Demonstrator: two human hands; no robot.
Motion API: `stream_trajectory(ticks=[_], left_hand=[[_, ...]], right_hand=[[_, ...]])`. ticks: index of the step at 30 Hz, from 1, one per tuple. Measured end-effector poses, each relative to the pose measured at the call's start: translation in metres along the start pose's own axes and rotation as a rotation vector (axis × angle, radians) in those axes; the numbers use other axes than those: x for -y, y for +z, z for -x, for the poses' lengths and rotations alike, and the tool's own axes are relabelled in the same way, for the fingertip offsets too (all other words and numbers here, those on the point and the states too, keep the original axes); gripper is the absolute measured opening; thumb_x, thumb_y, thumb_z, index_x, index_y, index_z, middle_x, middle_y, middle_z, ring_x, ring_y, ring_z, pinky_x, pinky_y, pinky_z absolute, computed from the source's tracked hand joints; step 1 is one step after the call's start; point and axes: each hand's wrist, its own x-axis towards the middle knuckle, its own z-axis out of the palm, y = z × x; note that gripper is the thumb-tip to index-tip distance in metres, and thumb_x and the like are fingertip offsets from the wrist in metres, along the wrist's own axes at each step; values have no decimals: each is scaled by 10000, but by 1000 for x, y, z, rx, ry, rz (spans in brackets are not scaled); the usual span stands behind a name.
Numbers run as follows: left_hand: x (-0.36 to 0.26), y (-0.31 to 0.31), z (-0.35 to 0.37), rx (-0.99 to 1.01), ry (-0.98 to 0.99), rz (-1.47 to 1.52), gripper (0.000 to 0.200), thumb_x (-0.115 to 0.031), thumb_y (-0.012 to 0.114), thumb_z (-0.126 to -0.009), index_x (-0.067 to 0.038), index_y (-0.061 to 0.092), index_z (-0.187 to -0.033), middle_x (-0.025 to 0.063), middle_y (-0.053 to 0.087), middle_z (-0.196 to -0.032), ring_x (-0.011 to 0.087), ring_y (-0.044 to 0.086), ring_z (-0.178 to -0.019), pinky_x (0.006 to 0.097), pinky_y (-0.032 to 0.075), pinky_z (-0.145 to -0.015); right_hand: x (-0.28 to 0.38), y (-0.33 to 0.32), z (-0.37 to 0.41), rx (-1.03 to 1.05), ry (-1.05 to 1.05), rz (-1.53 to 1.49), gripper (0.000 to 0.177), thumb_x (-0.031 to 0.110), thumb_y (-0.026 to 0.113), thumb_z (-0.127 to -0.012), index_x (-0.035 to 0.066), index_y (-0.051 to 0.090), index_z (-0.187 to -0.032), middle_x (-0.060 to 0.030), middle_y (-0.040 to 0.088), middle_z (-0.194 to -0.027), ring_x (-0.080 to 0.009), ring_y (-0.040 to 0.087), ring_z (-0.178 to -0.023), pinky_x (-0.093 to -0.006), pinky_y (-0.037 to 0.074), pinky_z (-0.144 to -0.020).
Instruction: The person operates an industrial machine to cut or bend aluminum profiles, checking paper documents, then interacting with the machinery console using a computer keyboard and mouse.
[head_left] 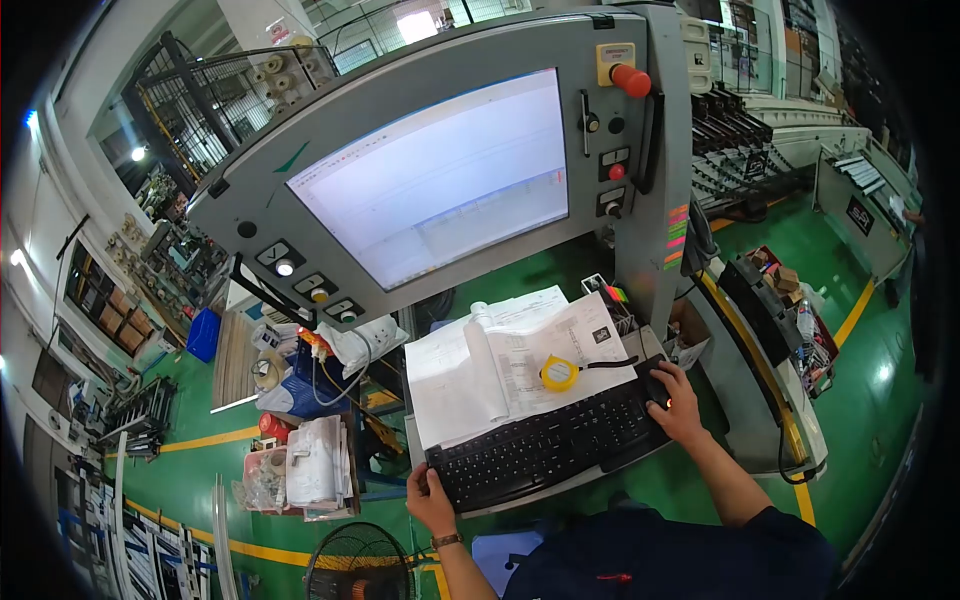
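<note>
A black computer keyboard (550, 442) lies at a slant on the shelf under a large control panel. My left hand (432, 503) is at the keyboard's left end, fingers curled against its edge with the thumb on the corner. On the right, my right hand (682, 405) is closed over a black computer mouse (655, 388), partly hidden by the fingers. Behind the keyboard lie paper drawings (450, 385), one page curled up. A yellow tape measure (559, 374) rests on the printed sheets, its black strap stretching right.
The lit screen (450, 180) sits in a grey panel with knobs and a red emergency button (630, 80). Left of the shelf are a plastic-wrapped stack (315, 465) and a pink bin (265, 478). A black fan (358, 562) stands below. Machinery is on the right.
</note>
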Motion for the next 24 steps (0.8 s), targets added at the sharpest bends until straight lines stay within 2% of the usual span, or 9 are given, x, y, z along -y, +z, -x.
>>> stream_trajectory(ticks=[4,13,16,24], left_hand=[[2,3,1,-32,-18,-16,269,-172,785,-1077,25,769,-1259,77,805,-1092,139,723,-943,322,591,-840],[12,4,2,-67,-1,-29,254,-179,801,-1064,8,793,-1235,88,814,-1069,150,724,-912,332,592,-817],[6,4,3,-59,-42,-38,242,-173,797,-1064,7,798,-1226,87,818,-1079,151,727,-916,333,593,-819],[15,3,5,-69,-3,-62,221,-137,779,-1058,10,797,-1223,106,822,-1101,177,736,-933,347,596,-847]], right_hand=[[-1,0,0,-1,-12,9,665,187,814,-820,50,661,-1453,-225,578,-1563,-466,577,-1441,-534,486,-1197],[-1,1,0,2,-33,8,646,145,809,-822,51,667,-1445,-231,572,-1559,-468,588,-1427,-531,498,-1190],[-1,3,0,-6,-47,18,637,139,810,-819,50,673,-1436,-234,571,-1558,-469,589,-1425,-530,501,-1188],[-3,3,-2,11,-52,29,610,131,804,-826,38,686,-1418,-240,561,-1567,-470,585,-1428,-530,498,-1189]])
